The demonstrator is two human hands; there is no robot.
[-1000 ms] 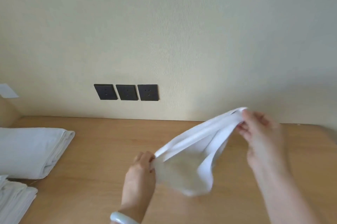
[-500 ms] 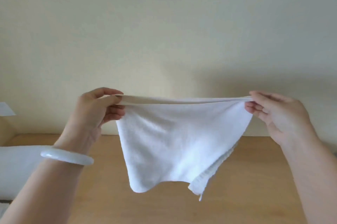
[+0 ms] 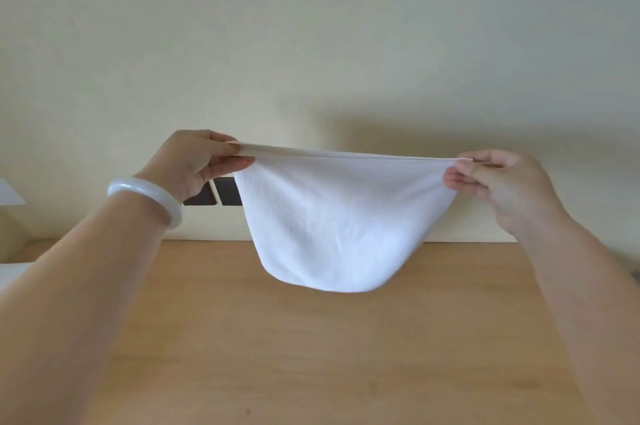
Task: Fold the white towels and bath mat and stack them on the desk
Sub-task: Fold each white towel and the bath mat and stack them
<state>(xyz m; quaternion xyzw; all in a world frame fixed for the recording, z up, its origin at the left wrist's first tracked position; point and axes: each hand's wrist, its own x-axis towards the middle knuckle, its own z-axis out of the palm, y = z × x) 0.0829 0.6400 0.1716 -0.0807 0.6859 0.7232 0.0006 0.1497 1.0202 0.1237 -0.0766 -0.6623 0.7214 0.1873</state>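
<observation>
**Over the desk, a towel pulled taut between two hands**

Above the desk, a small white towel hangs in the air, clear of the wood. The left hand pinches one top corner between thumb and fingers; the right hand pinches the other, fingertips closed on the hem. Both are clamped on cloth, and the two hands are held well apart.

The relation that matters is the top edge. It runs straight from hand to hand, left to right, nearly level, dipping slightly toward the right. Below it the cloth sags in a rounded belly, its lowest point between the hands and a little right of centre. Whether the towel is one layer or already doubled cannot be told, since the lower edge is soft and blurred.

Neither hand is nearer the towel; each holds an end of its long axis. A fold would likely bring the two corners together or lay the cloth flat on the bare wood beneath.

At the far left edge a sliver of white, probably a folded towel pile, sits on the desk. Dark sockets show on the wall behind the left hand.
</observation>
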